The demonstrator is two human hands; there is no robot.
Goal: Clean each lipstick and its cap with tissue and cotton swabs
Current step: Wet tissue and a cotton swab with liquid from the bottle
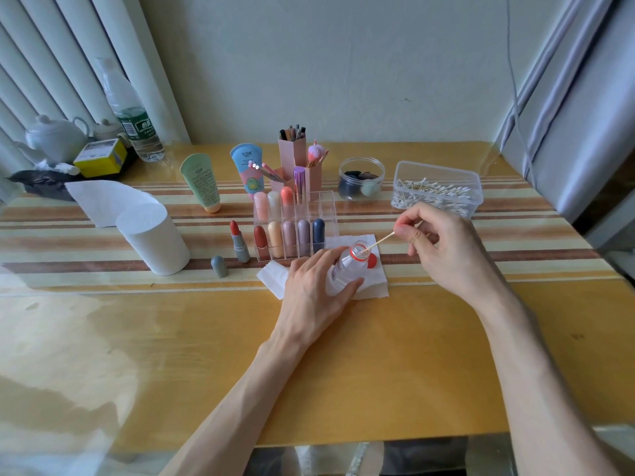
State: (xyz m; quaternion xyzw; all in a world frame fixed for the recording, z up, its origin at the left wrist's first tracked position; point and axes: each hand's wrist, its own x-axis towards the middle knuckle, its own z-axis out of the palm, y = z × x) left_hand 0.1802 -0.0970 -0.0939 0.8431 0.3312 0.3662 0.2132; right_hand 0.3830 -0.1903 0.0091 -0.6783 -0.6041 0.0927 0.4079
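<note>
Landmark = clear rack [326,211], capped lipsticks in its slots.

- Front of rack: left hand [314,290] has its fingers curled round the small bottle [345,269], which is tilted over the folded tissue [376,280]. The bottle's red lid [371,262] lies on the tissue just beside the neck.
- Front-right of rack: right hand [443,249] pinches the cotton swab [381,240] by its stick, thumb against forefinger. The tip is at the bottle mouth. My read: wetting the swab.
- Front-left of rack: grey cap [220,266] stands alone.
- Just left of rack: open lipstick [238,242] stands upright with the red bullet exposed.

Handling, my call:
- Lipstick: light, with a stiff, smooth case that is likely slick. The bullet is soft and will smear or snap, so hold it by the grey base only.
- Cap: hollow and light. Pinch the outer wall and work the swab inside.
- Swab: the stick is thin and will flex, so use light pressure.

- Further left of rack: tissue roll [153,238].
- Behind-right of rack: swab box [436,192].
</note>
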